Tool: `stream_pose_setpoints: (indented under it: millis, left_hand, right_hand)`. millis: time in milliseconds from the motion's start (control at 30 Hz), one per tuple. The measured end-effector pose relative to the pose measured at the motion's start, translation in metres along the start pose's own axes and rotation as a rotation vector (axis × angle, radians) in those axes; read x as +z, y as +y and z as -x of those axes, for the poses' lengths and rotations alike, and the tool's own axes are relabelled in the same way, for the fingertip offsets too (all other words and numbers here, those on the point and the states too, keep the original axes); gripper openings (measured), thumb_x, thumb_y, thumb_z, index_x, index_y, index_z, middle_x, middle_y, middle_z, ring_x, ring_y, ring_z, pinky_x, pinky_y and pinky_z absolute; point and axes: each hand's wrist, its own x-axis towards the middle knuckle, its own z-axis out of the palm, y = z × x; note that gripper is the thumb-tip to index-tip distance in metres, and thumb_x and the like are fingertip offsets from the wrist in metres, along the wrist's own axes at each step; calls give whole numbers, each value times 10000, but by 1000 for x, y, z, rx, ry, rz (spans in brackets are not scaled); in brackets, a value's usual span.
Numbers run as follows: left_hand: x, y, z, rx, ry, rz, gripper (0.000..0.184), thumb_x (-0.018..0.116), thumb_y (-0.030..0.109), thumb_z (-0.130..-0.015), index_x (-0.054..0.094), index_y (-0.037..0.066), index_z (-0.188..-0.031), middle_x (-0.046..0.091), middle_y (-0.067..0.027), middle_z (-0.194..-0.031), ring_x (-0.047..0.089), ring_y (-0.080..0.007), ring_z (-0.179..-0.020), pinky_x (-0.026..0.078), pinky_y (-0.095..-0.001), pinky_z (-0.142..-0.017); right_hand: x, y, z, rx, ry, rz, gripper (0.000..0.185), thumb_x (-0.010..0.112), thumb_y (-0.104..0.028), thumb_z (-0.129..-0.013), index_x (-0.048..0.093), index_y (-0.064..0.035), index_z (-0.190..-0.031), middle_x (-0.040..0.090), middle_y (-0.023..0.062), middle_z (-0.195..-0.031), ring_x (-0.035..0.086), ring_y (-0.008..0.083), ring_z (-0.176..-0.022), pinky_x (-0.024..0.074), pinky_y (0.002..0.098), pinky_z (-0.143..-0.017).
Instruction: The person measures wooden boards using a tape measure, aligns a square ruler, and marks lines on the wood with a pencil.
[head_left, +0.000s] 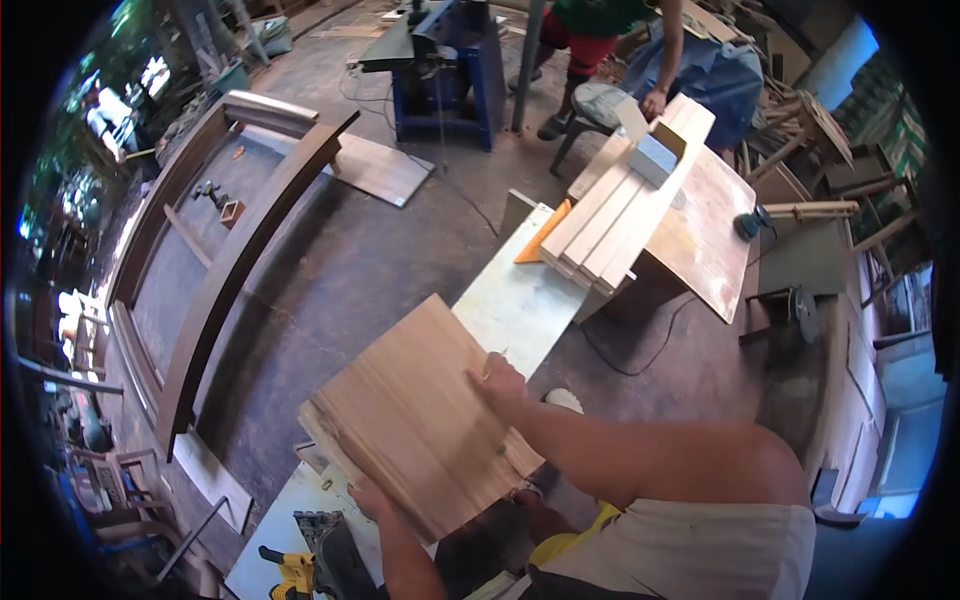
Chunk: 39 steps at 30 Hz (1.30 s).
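A square, light-brown wooden panel (pixel 415 420) lies tilted in front of me, with straight grain and a rough, uneven edge at its left. My left hand (pixel 372 500) grips the panel's lower left edge, its fingers partly hidden. At the upper right edge, my right hand (pixel 497 382) is closed on the same panel. A small pale tip shows by the right fingers, too small to name. Under and beyond the panel runs a narrow white board (pixel 520 305). A yellow-and-black power tool (pixel 292 572) lies at the lower left.
Long planks (pixel 620 215) are stacked ahead, beside an orange triangular square (pixel 543 235). A co-worker's hand (pixel 654 104) touches their far end. A large brown wooden frame (pixel 265 240) stands left. A sander (pixel 750 222) sits on a board at right; a cable (pixel 640 365) crosses the floor.
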Motion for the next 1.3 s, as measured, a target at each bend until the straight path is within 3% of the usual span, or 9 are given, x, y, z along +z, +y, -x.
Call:
stream_pose_setpoints:
  millis: [267, 300, 367, 433, 633, 833, 1033, 1133, 1300]
  left_hand:
    - [45, -109, 61, 188, 70, -454, 888, 660, 418, -783, 230, -78, -1382, 451, -335, -1284, 498, -400, -1170, 369, -416, -1026]
    - [76, -121, 63, 589, -45, -731, 789, 698, 335, -712, 387, -74, -1311, 516, -316, -1217, 505, -409, -1154, 357, -443, -1026]
    - [-5, 28, 225, 256, -439, -328, 420, 677, 202, -674, 635, -57, -1001, 606, -283, -1059, 571, -419, -1029, 411, -468, -947]
    - [39, -2, 239, 498, -489, -394, 477, 662, 257, -750, 590, -79, -1080, 597, -281, -1102, 563, -380, -1079, 420, -407, -949]
    - [53, 58, 303, 685, -1171, -179, 499, 521, 314, -897, 490, -33, -1255, 549, -226, -1244, 489, -359, -1198, 367, -396, -1010]
    - [70, 93, 270, 737, -956, -289, 493, 435, 333, -932, 444, 54, -1338, 489, -219, -1295, 453, -336, -1219, 352, -401, -1020]
    - [55, 73, 225, 556, -853, -84, 511, 516, 361, -926, 467, 56, -1333, 588, -106, -1073, 544, -196, -880, 449, -357, -715]
    - [15, 56, 252, 309, -903, -148, 547, 508, 350, -897, 440, 35, -1339, 530, -193, -1262, 511, -275, -1165, 388, -369, -980]
    - [54, 13, 234, 487, -827, -473, 508, 527, 310, -895, 467, 27, -1313, 552, -192, -1242, 539, -294, -1137, 403, -376, -969]
  right_hand:
    - [-65, 105, -33, -282, -730, 33, 662, 611, -495, -836, 446, -54, -1302, 568, 213, -1199, 560, 353, -1096, 452, 432, -908]
    - [-73, 136, -39, -440, -724, 119, 649, 616, -478, -839, 452, -44, -1293, 569, 216, -1196, 563, 356, -1087, 451, 433, -907]
    - [-81, 212, -58, -755, -800, 240, 616, 622, -437, -844, 456, -50, -1294, 554, 218, -1214, 556, 354, -1086, 446, 433, -908]
    - [-128, 257, -78, -529, -1071, 389, 514, 601, -386, -844, 511, -74, -1242, 588, 194, -1149, 577, 346, -1035, 462, 431, -870]
    - [-301, 357, -61, -291, -388, 471, 307, 563, -354, -842, 653, -102, -992, 667, 147, -932, 637, 322, -889, 494, 439, -768]
    - [-396, 391, -30, -22, -31, 152, 291, 522, -317, -911, 620, -62, -1011, 640, 207, -972, 603, 382, -918, 473, 442, -789]
    - [-411, 387, 45, 16, -128, 221, 360, 475, -333, -944, 594, -59, -1146, 611, 197, -1135, 563, 361, -1082, 440, 432, -906]
    - [-403, 405, 45, -27, -211, 318, 364, 494, -346, -928, 611, -49, -1104, 621, 203, -1101, 577, 370, -1044, 450, 437, -881]
    - [-425, 377, 9, -48, -225, 256, 384, 571, -398, -873, 641, -54, -1029, 651, 187, -998, 611, 354, -953, 476, 440, -810]
